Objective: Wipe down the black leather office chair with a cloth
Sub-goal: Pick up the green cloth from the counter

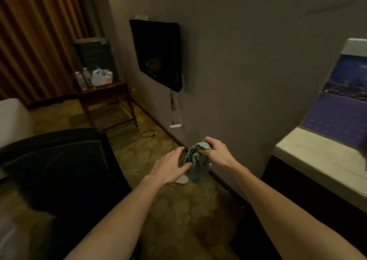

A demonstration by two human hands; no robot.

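Note:
The black leather office chair [57,170] fills the lower left, its back toward me. In front of me, over the carpet, my right hand [217,152] grips the top of a bunched grey-green cloth [195,166] that hangs down from it. My left hand [170,166] is beside the cloth with fingers straight, its fingertips touching the cloth's left side. Both hands are to the right of the chair and apart from it.
A wall with a mounted black TV [158,55] and dangling cables runs ahead. A dark wooden side table [111,96] with bottles and a plastic bag stands at the back left by brown curtains. A light countertop [317,160] with a calendar is at right.

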